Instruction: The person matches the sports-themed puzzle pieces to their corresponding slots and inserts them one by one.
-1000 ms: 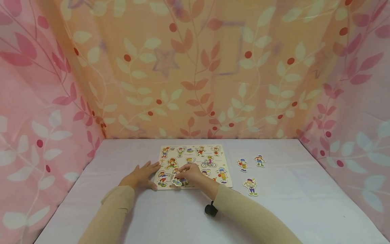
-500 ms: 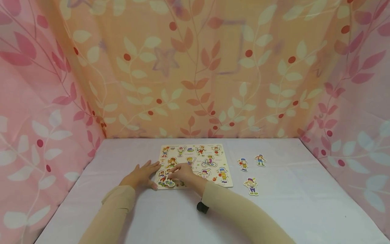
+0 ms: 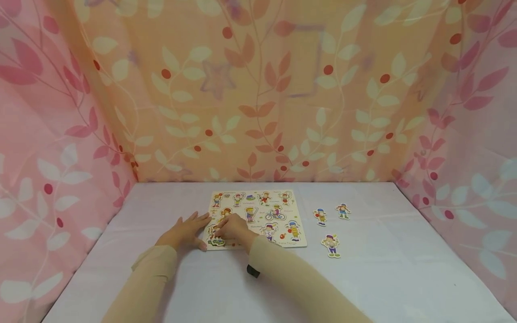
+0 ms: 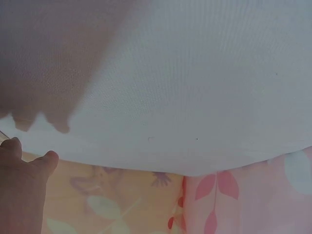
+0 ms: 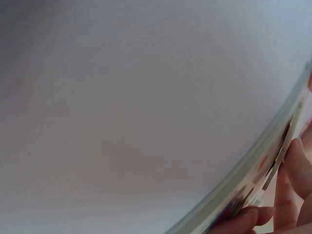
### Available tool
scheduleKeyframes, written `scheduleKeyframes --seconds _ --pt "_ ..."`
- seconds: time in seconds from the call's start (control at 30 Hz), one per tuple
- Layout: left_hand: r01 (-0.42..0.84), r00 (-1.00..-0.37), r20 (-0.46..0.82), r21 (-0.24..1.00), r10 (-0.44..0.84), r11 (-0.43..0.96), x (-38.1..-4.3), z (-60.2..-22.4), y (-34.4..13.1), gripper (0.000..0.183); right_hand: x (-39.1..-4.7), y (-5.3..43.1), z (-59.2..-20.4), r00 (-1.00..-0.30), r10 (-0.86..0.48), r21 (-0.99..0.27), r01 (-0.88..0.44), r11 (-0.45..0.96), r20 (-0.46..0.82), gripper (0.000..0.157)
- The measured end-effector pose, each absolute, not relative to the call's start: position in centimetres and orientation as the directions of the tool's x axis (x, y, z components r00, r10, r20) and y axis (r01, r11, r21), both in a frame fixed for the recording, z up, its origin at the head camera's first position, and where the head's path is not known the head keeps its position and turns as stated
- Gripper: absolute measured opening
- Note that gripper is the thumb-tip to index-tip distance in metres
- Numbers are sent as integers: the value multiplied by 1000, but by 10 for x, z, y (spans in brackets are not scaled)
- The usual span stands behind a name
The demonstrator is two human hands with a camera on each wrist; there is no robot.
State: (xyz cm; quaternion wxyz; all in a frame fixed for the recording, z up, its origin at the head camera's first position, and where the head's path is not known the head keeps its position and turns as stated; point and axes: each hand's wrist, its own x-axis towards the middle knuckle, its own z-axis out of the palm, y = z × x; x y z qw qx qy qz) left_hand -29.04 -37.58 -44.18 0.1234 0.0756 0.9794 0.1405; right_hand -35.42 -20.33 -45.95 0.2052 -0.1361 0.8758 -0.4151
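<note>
A puzzle board (image 3: 264,220) with printed sports figures lies on the table. My right hand (image 3: 234,228) pinches a flat, child-shaped puzzle piece (image 3: 218,242) at the board's front left corner, over the printed skateboarder. In the right wrist view the thumb and fingers (image 5: 298,168) hold the thin piece (image 5: 279,155) close to the board's surface. My left hand (image 3: 185,231) is spread at the board's left edge, fingertips on the rim and thumb near the front corner. The left wrist view catches only part of that hand (image 4: 22,187).
Right of the board lie three loose puzzle pieces: a child with a red ball (image 3: 321,217), one in a blue shirt (image 3: 343,211) and one in purple trousers (image 3: 332,246). A white cloth (image 3: 387,273) covers the table, with patterned curtains (image 3: 258,89) around it.
My right hand has moved left along the board's front with the puzzle piece, from beside the corner figure to over it. The left hand keeps its place.
</note>
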Motion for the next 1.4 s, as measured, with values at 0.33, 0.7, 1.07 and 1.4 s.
scheduleKeyframes --seconds 0.33,0.7,1.07,1.4 --pt "129 -960 -208 266 187 955 -290 -442 -376 97 -345 -205 -447 -880 -422 -727 -143 672 -218 14" --pt "119 -956 -235 235 175 965 -292 -439 -372 96 -343 -203 -444 -870 -446 -710 -180 680 -207 9" --pt "39 -951 -278 329 137 944 -293 -438 -364 95 -357 -176 -462 -844 -497 -896 -46 442 -201 25" --pt "7 -951 -289 329 108 944 -290 -433 -360 100 -376 -114 -445 -887 -451 -931 -77 357 -99 25"
